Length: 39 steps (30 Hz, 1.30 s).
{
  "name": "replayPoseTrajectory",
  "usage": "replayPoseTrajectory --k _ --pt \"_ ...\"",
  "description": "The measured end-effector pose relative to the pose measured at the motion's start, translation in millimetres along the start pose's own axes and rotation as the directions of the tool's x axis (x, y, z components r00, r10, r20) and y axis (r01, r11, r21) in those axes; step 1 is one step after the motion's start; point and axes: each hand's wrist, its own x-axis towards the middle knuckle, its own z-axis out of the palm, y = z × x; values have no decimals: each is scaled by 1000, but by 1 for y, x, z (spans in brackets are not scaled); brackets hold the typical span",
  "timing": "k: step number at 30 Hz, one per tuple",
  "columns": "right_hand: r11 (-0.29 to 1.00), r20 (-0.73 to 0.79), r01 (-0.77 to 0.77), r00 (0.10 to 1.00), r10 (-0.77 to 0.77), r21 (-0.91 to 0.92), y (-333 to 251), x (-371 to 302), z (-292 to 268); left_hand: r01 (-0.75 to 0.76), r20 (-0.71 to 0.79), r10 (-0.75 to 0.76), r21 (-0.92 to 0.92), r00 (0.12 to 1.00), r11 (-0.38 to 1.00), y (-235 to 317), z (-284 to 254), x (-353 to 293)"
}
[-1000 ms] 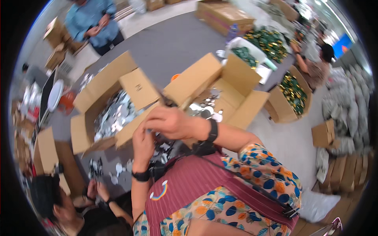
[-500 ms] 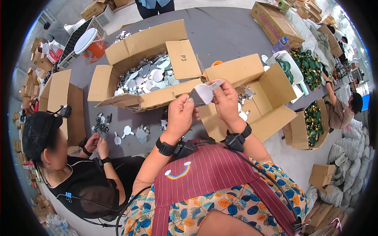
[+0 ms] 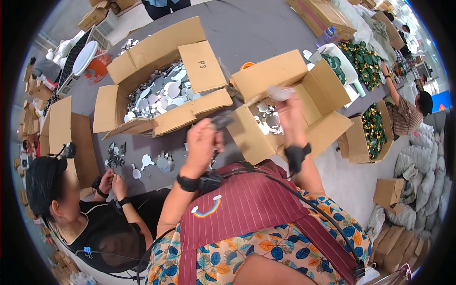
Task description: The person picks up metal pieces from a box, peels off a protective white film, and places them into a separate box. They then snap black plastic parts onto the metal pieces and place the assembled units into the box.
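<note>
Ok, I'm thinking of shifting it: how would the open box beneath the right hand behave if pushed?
The open box is probably light for its size, as its discs lie well below its rim. Its flaps, splayed outward, would likely bend rather than resist a push. The discs look loose, so they may slide about.

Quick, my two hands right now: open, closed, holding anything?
Left hand: closed on a dark, blurred piece.
Right hand: closed on a pale piece, too blurred to make out its exact shape.

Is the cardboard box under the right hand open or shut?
Open: the cardboard box has its flaps spread outward, and pale round pieces show inside.
</note>
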Motion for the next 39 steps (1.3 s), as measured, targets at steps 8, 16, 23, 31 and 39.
replayPoseTrajectory --k 8,16,23,31,39 --pt "780 -407 -321 909 95 -536 5 40 -130 -117 28 137 704 990 700 -59 -74 -8" --pt "750 -636 -564 729 255 -346 91 33 -156 186 -288 50 730 956 658 -96 -106 -1" --pt "500 -255 -218 967 -6 -838 36 46 -68 139 -334 292 835 896 532 -140 -143 8" --pt "296 711 673 496 499 -678 93 87 210 14 -142 360 941 922 338 -134 -159 13" --pt "-156 457 936 294 839 -316 209 107 217 116 -248 226 873 942 473 -86 -154 -11"
